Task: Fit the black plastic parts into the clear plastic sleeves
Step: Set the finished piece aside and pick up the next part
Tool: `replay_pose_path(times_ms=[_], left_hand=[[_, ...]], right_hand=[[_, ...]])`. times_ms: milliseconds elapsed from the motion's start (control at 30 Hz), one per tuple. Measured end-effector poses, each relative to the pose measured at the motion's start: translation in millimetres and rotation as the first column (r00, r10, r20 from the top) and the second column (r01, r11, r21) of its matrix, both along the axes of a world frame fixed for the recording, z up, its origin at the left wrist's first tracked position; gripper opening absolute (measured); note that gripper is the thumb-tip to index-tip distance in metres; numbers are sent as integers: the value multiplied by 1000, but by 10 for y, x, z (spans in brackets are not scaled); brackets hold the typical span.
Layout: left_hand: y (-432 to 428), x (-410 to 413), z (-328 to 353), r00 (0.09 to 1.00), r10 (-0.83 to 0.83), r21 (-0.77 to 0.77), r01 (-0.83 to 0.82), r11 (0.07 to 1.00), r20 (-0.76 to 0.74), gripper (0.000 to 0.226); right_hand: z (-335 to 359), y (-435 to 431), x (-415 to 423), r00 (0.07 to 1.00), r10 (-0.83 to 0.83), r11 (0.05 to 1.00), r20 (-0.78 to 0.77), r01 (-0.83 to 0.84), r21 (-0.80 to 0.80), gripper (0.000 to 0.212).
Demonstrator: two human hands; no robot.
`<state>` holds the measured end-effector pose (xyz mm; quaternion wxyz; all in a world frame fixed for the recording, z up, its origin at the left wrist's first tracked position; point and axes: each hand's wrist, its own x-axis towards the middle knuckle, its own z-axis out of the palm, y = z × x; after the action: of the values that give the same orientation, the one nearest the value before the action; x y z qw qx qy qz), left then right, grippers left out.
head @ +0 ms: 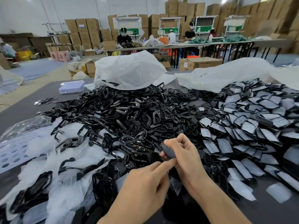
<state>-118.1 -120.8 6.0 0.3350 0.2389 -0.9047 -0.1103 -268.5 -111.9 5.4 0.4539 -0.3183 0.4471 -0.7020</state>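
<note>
My right hand [186,152] grips a flat black plastic part [168,150] wrapped in a clear sleeve, held just above the table near the middle. My left hand [150,178] reaches in from below, its index finger and thumb pinching the lower end of the same piece. A big heap of loose black frame parts [123,113] fills the centre of the table. To the right lies a spread of sleeved parts [252,123]. Empty clear sleeves [64,159] are scattered at the left, mixed with black parts.
Two large white plastic bags [129,70] [226,76] lie at the back of the dark table [21,107]. A clear perforated tray [72,86] sits at the back left, another [11,152] at the left edge. Workers, tables and stacked cartons stand beyond.
</note>
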Motion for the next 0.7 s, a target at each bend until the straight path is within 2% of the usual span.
replay_pose_path(times_ms=[100,200,267,367,433,533,633,700], left_hand=[[-24,35,-9,994,38,42,-34,999,-101,35],[-85,81,-40,942,185,242,-118,963,-279,29],[-136,83,-65,897,254,368,-113,923,-361,22],[-174,56,-40,872,298,543,-44,839,-389,16],[-179,41,-32,877,289,590,-7,808,-384,18],[-215,43,-24,859,323,619,-9,785,-397,22],[-281,80,-23,825,395,629,-63,775,-404,23],[-308,97,-34,821,414,631,-87,771,-393,23]], right_hand=[[-6,-19,15,999,7,1000,42,-6,-4,48],[-20,-33,32,999,7,1000,42,-8,25,45],[-19,-30,39,999,33,999,33,-35,38,41],[4,1,84,989,143,989,35,-144,23,34],[11,17,131,980,197,980,5,-197,10,25],[8,37,143,964,175,984,-198,-175,18,21],[29,73,108,876,169,985,-451,-164,50,14],[19,83,79,826,232,972,-513,-210,103,14]])
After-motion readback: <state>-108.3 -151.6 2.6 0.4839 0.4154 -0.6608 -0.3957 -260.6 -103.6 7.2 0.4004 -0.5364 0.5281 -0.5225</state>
